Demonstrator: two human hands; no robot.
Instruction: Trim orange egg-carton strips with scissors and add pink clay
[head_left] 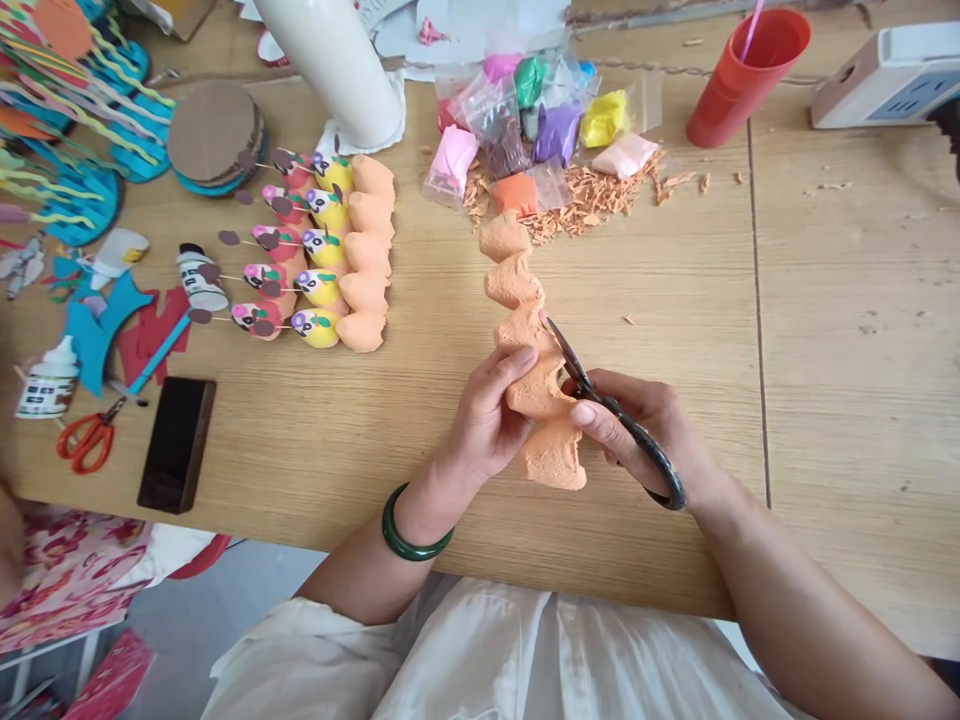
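My left hand (pixel 487 415) grips a long orange foam strip of cup shapes (pixel 525 340) near its lower end, holding it over the wooden table (pixel 675 300). My right hand (pixel 645 430) holds black scissors (pixel 600 400), whose blades bite into the strip's right edge about midway. A green bangle (pixel 405 535) circles my left wrist.
Orange shavings (pixel 592 195) and bags of coloured clay (pixel 540 120) lie beyond the strip. Finished orange cups with painted figures (pixel 330 250) sit at left. A red cup (pixel 742 70), white cylinder (pixel 330 60), red scissors (pixel 90 435), black block (pixel 176 440) and glue bottles (pixel 49 380) are around.
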